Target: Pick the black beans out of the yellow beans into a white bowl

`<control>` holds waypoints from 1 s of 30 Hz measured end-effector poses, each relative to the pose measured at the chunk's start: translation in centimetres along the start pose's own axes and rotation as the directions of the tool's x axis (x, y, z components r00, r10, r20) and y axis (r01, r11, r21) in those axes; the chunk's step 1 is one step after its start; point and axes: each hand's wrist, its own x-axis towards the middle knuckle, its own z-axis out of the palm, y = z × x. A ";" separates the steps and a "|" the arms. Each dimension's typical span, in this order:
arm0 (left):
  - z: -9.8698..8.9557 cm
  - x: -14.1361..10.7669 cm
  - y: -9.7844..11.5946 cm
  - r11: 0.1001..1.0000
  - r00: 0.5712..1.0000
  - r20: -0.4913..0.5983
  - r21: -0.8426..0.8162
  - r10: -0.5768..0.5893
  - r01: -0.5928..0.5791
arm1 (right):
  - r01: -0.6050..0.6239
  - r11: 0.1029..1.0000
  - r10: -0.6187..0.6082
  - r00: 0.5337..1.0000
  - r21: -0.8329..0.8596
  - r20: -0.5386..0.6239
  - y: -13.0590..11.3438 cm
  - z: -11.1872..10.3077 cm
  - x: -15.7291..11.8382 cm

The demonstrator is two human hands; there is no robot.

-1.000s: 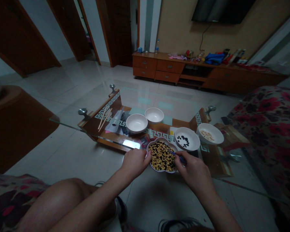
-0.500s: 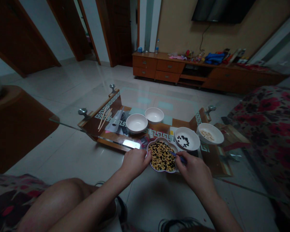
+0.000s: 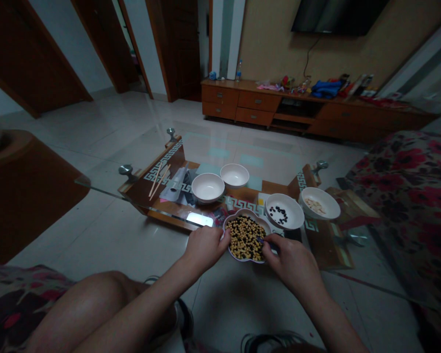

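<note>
A flower-shaped bowl (image 3: 238,214) with a pale rim stands at the near edge of the glass table, filled with mixed yellow and black beans (image 3: 246,239). My left hand (image 3: 207,247) grips its left rim, thumb on the edge. Over the bowl's right side, my right hand (image 3: 292,257) pinches a thin purple tool (image 3: 272,245), whose tip is down among the beans; its exact kind is hard to make out. Just behind, a white bowl (image 3: 292,221) has several black beans in it. To its right, another white bowl (image 3: 329,208) contains pale flat pieces.
Two more white bowls (image 3: 208,189) stand left of centre on the glass table (image 3: 103,169). A pair of chopsticks (image 3: 159,182) lies at the left. A lit phone (image 3: 200,219) is near the front edge. Flowered sofa fabric (image 3: 411,196) borders the right side.
My right hand has shifted slightly left and down, bringing the purple tool's tip lower and deeper into the beans. My left hand stays on the rim.
</note>
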 end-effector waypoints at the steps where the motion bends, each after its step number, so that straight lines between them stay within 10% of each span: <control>1: 0.0 0.0 0.0 1.000 1.000 0.003 0.002 -0.001 0.001 | 0.008 1.000 -0.008 1.000 0.010 0.009 0.0 0.0 0.0; 30: -0.2 -0.1 0.1 1.000 1.000 0.027 0.000 -0.014 0.014 | -0.114 0.983 0.115 0.993 0.146 0.002 0.1 -0.4 0.4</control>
